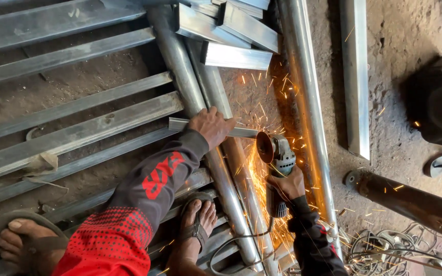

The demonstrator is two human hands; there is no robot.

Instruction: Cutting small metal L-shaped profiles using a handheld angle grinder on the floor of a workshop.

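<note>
My left hand (212, 125) presses down on a short flat metal bar (180, 124) that lies across two round steel pipes (190, 92). My right hand (285, 185) grips the body of a grey angle grinder (278, 168). Its disc (265, 147) touches the right end of the bar, and orange sparks (262, 174) spray down and outward. The grinder's cable (236, 243) trails toward the bottom edge. Both sleeves are dark with red print.
Several square steel tubes (72, 135) lie on the dirt floor at left, with cut tube ends (234, 56) stacked at the top. My sandalled feet (198, 220) stand on the tubes. A long pipe (308, 102) and flat bar (356, 76) run at right, beside a dark cylinder (410, 202) and tangled wire (384, 250).
</note>
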